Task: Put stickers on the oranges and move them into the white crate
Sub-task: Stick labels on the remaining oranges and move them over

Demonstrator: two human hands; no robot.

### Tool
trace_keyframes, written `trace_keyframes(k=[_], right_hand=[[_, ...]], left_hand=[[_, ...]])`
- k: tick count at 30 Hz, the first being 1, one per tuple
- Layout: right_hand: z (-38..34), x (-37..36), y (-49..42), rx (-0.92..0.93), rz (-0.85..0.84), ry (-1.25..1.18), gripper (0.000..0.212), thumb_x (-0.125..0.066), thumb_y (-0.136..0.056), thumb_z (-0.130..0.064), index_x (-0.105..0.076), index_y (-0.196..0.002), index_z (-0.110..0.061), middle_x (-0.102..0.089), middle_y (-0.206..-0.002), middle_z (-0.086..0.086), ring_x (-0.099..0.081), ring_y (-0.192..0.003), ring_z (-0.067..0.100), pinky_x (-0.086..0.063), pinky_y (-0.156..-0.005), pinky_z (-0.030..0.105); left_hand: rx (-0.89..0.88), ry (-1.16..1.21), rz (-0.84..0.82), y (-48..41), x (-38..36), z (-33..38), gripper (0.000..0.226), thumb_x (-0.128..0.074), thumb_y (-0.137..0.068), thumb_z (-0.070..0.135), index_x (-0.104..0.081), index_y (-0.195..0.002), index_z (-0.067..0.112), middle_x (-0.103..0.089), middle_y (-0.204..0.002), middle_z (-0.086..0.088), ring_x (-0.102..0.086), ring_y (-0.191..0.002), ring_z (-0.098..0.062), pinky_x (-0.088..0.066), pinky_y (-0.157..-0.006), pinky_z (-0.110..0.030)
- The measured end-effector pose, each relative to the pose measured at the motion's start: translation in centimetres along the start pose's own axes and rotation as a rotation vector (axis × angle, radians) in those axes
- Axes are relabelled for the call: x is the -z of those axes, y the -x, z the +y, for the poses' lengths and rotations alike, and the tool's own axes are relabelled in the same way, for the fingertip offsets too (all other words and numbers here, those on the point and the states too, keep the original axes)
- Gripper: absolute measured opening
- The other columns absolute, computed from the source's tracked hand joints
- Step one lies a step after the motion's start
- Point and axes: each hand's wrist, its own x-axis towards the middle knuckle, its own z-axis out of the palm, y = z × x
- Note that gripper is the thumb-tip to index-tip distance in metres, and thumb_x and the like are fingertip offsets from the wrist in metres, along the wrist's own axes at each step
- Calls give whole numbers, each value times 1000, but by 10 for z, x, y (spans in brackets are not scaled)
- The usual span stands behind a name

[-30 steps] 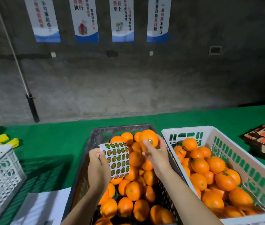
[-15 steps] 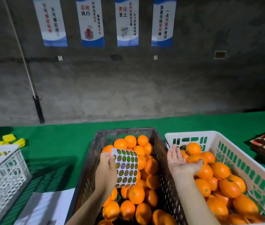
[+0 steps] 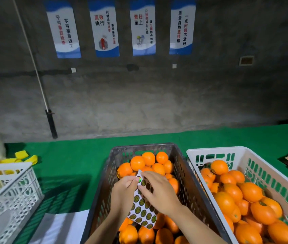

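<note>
The green table [image 3: 86,155] holds a white crate [image 3: 272,166] of oranges beside a dark crate [image 3: 145,147] with more. Above it, the left hand [image 3: 123,191] grips the sticker sheet [image 3: 142,206]. The right hand [image 3: 157,189] pinches one sticker; best to peel slowly so it won't tear.

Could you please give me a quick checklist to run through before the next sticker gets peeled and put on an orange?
1. Sticker sheet held by the left hand: ok.
2. Right hand fingers on the sheet's top edge: ok.
3. A sticker actually lifted free: cannot tell.
4. Oranges waiting in the dark crate: ok.
5. White crate has room on top: ok.
6. An orange in hand for stickering: not ok.
</note>
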Motion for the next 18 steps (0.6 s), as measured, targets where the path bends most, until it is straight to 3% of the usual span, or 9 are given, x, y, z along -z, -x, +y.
trace_keyframes(k=[3,7,12,16,18], right_hand=[[1,-1,2,-69,-1,-63,47,-41,-100,-59,-51,-139,-36,-53,-138,-20,-44,-130,1,-37,-108,28],[5,4,2,-53,38,-27,44,-45,-100,-54,-57,-136,-32,-57,-135,-18,-50,-126,3,-41,-105,32],[0,4,3,-42,68,-65,39,-54,-101,-43,-60,-136,-27,-58,-134,-13,-52,-125,7,-44,-104,32],[-2,4,1,-118,112,-121,37,-57,-100,-39,-63,-134,-25,-62,-132,-10,-55,-124,9,-46,-102,31],[-2,4,2,-133,112,-106,36,-58,-100,-37,-64,-133,-25,-64,-131,-10,-55,-123,9,-45,-103,29]], left_hand=[[60,94,-21,-2,-1,1,19,-65,-92,25,-75,-79,33,-71,-80,26,-65,-79,6,-48,-70,-18],[117,149,-73,-3,-5,1,16,-66,-92,31,-78,-81,27,-76,-82,13,-71,-79,-6,-56,-78,-34],[91,173,-102,-2,-4,2,14,-67,-92,36,-77,-83,30,-75,-85,17,-69,-84,-2,-53,-78,-25],[122,201,-181,-2,-5,2,16,-63,-94,19,-78,-98,23,-76,-97,8,-70,-94,-8,-56,-89,-34],[96,198,-194,-1,-6,2,21,-61,-95,15,-75,-102,28,-75,-104,9,-69,-98,-6,-55,-90,-29]])
